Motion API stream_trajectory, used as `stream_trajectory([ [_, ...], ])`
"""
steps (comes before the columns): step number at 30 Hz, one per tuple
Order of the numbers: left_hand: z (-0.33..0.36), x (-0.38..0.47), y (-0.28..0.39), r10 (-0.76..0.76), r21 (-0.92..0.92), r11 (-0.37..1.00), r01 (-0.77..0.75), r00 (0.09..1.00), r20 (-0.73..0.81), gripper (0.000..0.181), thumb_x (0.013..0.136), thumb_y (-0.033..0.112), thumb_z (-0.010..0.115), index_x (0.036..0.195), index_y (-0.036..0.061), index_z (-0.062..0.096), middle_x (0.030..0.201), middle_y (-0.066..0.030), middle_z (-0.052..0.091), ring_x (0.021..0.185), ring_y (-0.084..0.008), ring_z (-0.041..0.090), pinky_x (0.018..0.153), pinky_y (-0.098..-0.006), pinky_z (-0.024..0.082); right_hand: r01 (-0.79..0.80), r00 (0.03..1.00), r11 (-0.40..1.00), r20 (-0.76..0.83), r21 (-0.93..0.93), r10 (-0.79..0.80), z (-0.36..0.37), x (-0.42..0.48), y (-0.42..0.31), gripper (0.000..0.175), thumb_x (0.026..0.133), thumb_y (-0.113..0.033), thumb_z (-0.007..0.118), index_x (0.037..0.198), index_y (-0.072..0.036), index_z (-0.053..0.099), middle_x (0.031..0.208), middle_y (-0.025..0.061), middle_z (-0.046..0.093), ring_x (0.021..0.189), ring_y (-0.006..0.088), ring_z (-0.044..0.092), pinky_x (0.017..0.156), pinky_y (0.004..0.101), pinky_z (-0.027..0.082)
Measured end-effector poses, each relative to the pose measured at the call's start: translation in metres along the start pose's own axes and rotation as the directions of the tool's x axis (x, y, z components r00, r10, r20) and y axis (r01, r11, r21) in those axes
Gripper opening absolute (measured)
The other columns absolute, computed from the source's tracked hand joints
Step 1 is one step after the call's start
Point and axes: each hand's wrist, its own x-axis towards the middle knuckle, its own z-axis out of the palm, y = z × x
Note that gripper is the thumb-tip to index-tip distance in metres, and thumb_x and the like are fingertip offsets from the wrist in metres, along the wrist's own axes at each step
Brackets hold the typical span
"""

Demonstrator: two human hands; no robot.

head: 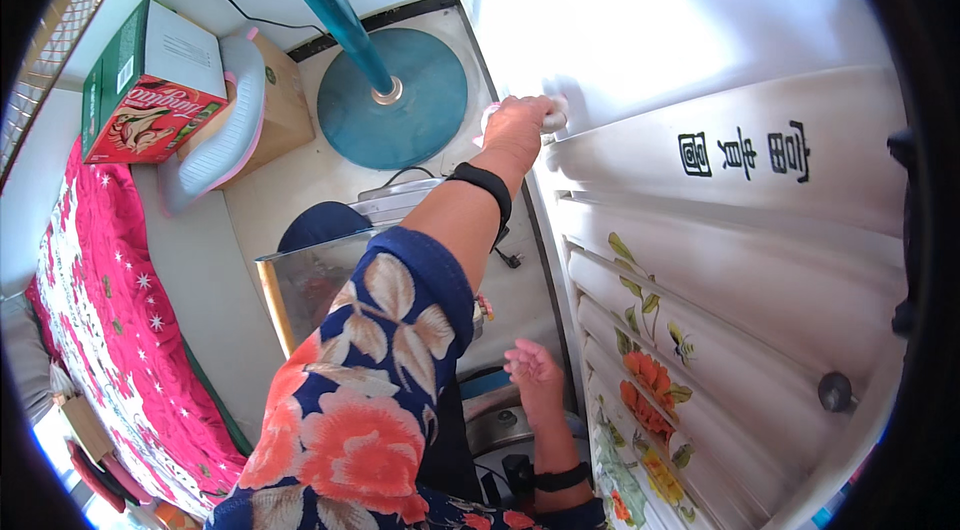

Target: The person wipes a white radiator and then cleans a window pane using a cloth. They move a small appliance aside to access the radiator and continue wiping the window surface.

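Note:
My left hand reaches far out in front of me, its fingers closed around a bunched white cloth. The cloth touches the white wall or the top corner of a white slatted furniture panel; which of the two I cannot tell. This panel bears painted flowers, a bee, dark characters and a round dark knob. Lower down, my right hand hovers beside the slats with its fingers loosely bent and nothing in it. Both wrists wear black bands, below floral navy sleeves.
A teal round base with a pole stands in the corner. Left of it are a red-green carton, a grey-pink plastic item and a brown carton. A glass-sided case and a plug lie nearer. A pink bedspread hangs left.

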Motion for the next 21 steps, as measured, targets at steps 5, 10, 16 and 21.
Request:
stream_trajectory([
  [5, 0.032, -0.006, -0.012, 0.03, 0.261, 0.959, -0.11, 0.955, 0.295, 0.039, 0.08, 0.006, 0.043, 0.116, 0.0226, 0.048, 0.111, -0.0027, 0.052, 0.098, -0.0273, 0.05, 0.085, -0.0335, 0.043, -0.006, 1.0, 0.999, 0.006, -0.037, 0.006, -0.011, -0.005, 0.026, 0.03, 0.083, -0.011, 0.056, 0.112, -0.004, 0.049, 0.095, 0.0066, 0.059, 0.077, 0.0119, 0.056, 0.064, 0.0219, 0.044],
  [10, 0.039, -0.019, -0.019, -0.04, 0.163, 0.987, -0.001, 0.968, 0.247, 0.042, 0.083, 0.008, 0.042, 0.121, 0.0248, 0.042, 0.12, -0.0029, 0.044, 0.1, -0.0281, 0.049, 0.087, -0.0337, 0.042, -0.042, 0.999, 0.999, 0.021, 0.0, 0.042, -0.006, -0.006, 0.033, 0.031, 0.083, -0.011, 0.056, 0.112, -0.003, 0.049, 0.095, 0.0077, 0.059, 0.078, 0.0125, 0.057, 0.065, 0.0221, 0.044],
  [16, 0.045, -0.022, -0.017, -0.171, 0.071, 0.985, 0.158, 0.953, 0.252, 0.049, 0.081, 0.008, 0.046, 0.126, 0.0259, 0.037, 0.117, -0.0068, 0.045, 0.102, -0.0298, 0.049, 0.086, -0.0345, 0.042, 0.007, 0.999, 1.0, 0.038, 0.021, -0.008, 0.007, -0.002, 0.033, 0.031, 0.083, -0.005, 0.055, 0.113, -0.001, 0.048, 0.097, 0.0093, 0.058, 0.083, 0.0133, 0.056, 0.072, 0.0245, 0.046],
  [21, 0.062, -0.037, -0.028, -0.219, 0.04, 0.976, 0.216, 0.958, 0.186, 0.051, 0.079, 0.006, 0.045, 0.126, 0.0216, 0.036, 0.116, -0.0128, 0.045, 0.101, -0.0334, 0.051, 0.086, -0.0373, 0.041, 0.025, 0.999, 0.999, 0.039, 0.024, -0.025, 0.006, -0.005, 0.039, 0.031, 0.083, -0.005, 0.055, 0.112, -0.001, 0.048, 0.097, 0.009, 0.058, 0.081, 0.0131, 0.056, 0.072, 0.0245, 0.045],
])
